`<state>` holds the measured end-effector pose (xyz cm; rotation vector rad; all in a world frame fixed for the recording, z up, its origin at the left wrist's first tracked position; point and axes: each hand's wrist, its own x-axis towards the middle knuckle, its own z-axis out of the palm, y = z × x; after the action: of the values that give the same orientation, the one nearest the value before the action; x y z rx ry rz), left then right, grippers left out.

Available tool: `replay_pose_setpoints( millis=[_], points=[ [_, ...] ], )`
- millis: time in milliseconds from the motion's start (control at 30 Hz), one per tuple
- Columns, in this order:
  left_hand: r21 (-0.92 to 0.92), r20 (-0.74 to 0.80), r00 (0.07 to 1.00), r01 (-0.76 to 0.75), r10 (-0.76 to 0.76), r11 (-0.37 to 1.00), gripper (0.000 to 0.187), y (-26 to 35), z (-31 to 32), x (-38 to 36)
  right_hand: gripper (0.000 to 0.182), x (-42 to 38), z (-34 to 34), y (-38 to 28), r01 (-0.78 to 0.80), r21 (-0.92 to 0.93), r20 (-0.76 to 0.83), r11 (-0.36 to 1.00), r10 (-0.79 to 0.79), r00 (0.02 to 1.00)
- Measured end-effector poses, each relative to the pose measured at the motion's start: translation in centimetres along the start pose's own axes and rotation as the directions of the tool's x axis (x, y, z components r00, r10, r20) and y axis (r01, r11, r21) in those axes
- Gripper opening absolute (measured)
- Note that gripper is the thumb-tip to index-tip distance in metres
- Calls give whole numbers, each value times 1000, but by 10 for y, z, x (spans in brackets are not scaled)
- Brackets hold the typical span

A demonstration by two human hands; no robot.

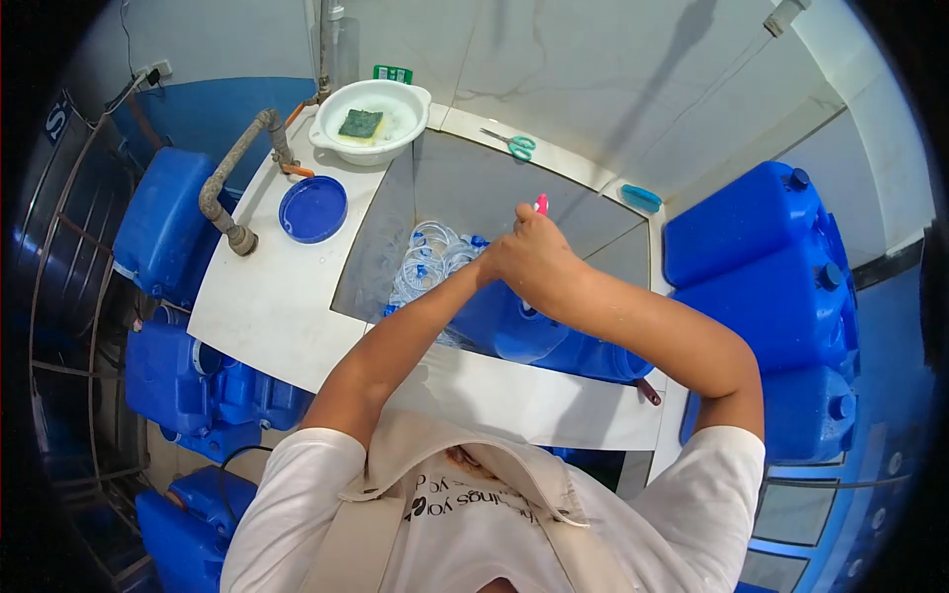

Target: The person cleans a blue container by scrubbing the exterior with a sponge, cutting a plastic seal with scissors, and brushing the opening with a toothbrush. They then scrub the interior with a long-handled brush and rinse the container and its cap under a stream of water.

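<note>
My right hand (pixel 542 259) is closed in a fist over the sink, and a pink-and-white tip (pixel 541 205) of a slim handled tool sticks out past it. The rest of that tool is hidden, so its kind does not show. My left hand (pixel 499 259) meets the right one from the side; its fingers are covered. Directly below both hands a blue plastic jug (pixel 509 331) lies in the grey sink (pixel 470 173). Beside it are coils of clear tubing (pixel 427 249) with blue fittings.
On the white counter stand a basin (pixel 413 104) with a green sponge (pixel 361 124), a blue lid (pixel 313 210) and a pipe faucet (pixel 237 163). Green-handled scissors (pixel 520 147) and a blue brush (pixel 641 199) lie on the back ledge. Blue jugs (pixel 756 267) stack at right.
</note>
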<state>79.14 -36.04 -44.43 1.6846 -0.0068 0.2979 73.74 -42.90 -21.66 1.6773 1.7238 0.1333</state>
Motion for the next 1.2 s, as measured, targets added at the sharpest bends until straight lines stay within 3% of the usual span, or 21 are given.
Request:
replay_pose_setpoints(
  millis=[67,133,167,233,467,533,667,767,867,900,933,967,1000,1067,1200],
  points=[
    [6,2,999,-35,35,999,44,2,-1,1,6,4,0,1,-2,2,-3,1000,2,1000],
    [9,5,998,-64,64,998,45,4,-1,0,16,0,-25,5,-48,24,236,999,41,971],
    [11,5,997,-73,73,997,45,4,-1,0,16,4,-21,3,-47,30,238,998,38,971],
    [14,7,995,-99,99,995,46,3,0,0,17,12,-17,3,-98,52,392,994,70,917],
    [31,-5,990,-143,143,989,47,4,2,-2,9,10,-4,-2,-149,35,302,988,132,944],
    [40,-9,987,-159,159,987,48,6,2,-2,9,10,5,-7,-117,45,198,992,106,974],
    [55,-13,977,-213,214,976,49,8,4,-6,10,2,-11,-4,-188,54,325,981,161,932],
    [101,-52,933,-349,355,932,49,13,6,-8,8,5,-4,-1,-134,5,298,991,126,946],
    [154,-90,877,-457,473,876,50,17,5,-8,6,-22,-32,30,-222,58,122,973,214,969],
    [47,-17,999,-51,52,998,53,18,-1,-2,5,-31,-31,42,-260,54,76,964,256,964],
    [-18,92,925,372,-369,928,56,27,-9,1,6,-40,-27,50,-299,102,64,949,294,954],
    [137,63,932,346,-357,928,54,35,-13,-1,7,-50,-22,58,-333,146,54,932,329,943],
    [135,63,932,346,-357,928,54,40,-14,-2,7,-59,-13,61,-332,145,56,932,327,943],
    [110,39,923,378,-384,919,50,44,-14,-4,12,-75,7,53,-404,322,110,856,390,914],
    [129,23,924,376,-382,917,47,48,-13,-6,16,-90,26,17,-380,480,131,790,364,922]
  ],
)
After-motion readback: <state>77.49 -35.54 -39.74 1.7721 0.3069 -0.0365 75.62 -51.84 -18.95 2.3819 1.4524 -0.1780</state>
